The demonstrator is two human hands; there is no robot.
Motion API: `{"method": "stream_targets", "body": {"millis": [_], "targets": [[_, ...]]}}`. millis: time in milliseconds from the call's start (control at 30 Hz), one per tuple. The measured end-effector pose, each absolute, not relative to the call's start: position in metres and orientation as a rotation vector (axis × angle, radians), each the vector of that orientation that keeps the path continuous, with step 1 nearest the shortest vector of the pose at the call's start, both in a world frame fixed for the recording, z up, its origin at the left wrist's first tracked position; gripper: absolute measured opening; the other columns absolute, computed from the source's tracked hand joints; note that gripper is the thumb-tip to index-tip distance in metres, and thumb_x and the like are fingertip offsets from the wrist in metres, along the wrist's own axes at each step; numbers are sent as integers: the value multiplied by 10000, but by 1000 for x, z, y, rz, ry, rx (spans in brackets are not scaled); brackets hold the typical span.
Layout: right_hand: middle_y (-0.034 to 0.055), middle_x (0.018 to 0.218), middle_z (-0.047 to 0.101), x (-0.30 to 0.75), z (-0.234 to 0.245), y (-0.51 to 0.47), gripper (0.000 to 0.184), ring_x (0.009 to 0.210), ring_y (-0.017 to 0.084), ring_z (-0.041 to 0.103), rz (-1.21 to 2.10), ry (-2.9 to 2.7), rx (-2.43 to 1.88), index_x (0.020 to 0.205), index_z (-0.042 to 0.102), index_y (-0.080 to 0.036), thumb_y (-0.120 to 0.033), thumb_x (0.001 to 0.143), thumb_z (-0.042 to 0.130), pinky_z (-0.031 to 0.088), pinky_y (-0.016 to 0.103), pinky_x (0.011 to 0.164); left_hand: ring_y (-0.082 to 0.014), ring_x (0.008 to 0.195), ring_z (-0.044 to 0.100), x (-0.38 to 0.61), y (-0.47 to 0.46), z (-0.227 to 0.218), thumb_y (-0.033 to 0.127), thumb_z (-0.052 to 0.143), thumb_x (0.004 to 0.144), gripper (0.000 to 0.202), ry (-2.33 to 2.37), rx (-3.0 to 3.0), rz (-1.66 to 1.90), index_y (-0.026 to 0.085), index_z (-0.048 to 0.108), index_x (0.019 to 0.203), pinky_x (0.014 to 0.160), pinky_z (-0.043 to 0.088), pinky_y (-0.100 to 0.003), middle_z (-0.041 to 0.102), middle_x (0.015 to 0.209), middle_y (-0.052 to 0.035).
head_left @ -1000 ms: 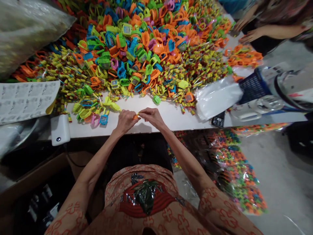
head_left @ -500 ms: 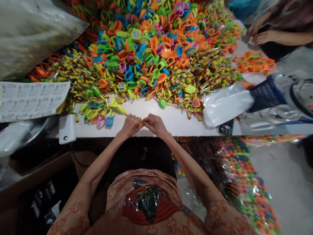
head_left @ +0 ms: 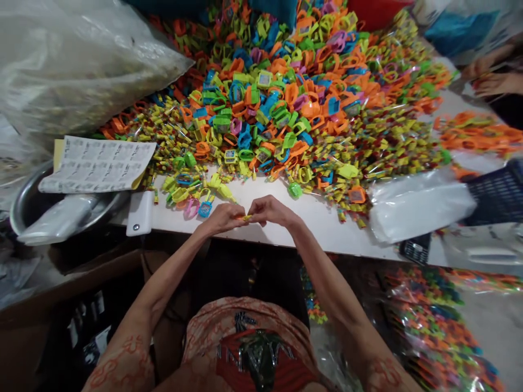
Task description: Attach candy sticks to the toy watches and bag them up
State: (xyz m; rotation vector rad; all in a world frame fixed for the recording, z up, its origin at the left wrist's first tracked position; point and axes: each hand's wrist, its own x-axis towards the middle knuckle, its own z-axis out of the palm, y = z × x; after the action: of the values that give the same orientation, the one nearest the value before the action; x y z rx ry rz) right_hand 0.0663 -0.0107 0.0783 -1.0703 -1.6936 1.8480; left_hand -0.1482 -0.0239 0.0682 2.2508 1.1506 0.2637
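Observation:
My left hand (head_left: 223, 218) and my right hand (head_left: 269, 210) meet over the front of the white table (head_left: 286, 226), fingers pinched together on a small yellow-orange plastic piece (head_left: 246, 218) held between them. Just behind the hands lies a huge heap of coloured plastic toy watches (head_left: 286, 98) in orange, green, blue and yellow, mixed with small yellow wrapped packets (head_left: 379, 141). A few loose watches (head_left: 192, 196) lie left of my left hand.
A printed sheet (head_left: 98, 163) rests over a metal bowl (head_left: 24, 207) at left, beside a white box (head_left: 139, 212). A big clear sack (head_left: 73, 60) fills the back left. Clear bags (head_left: 420, 204) and a blue basket (head_left: 496, 190) lie right. Another person's hands (head_left: 490, 76) work far right.
The view has swung left and tilted, so the table sits lower right in the picture. My two hands stay pinched together on the small piece, now a little closer to the table edge.

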Motion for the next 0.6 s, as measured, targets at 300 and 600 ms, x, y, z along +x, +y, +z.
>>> {"method": "stream_targets", "body": {"millis": [300,600], "targets": [[138,1175,722,-22,69,80,231,1038,248,701,844,-2207,-1521,1004,743,-149,-311,976,581,527,307,827,-357,1225,578,-206,4,81,301,616,919,306,2150,2315,375,176,690,1189,1034,418,-482,668,1272,-184],[228,1311,646,-34,47,84,399,1130,312,680,358,-2717,-1726,1320,646,-128,-162,1001,408,514,384,889,-363,1329,529,-202,33,51,201,446,959,471,1929,2409,193,231,628,1393,1126,315,-610,639,1366,-178]]}}
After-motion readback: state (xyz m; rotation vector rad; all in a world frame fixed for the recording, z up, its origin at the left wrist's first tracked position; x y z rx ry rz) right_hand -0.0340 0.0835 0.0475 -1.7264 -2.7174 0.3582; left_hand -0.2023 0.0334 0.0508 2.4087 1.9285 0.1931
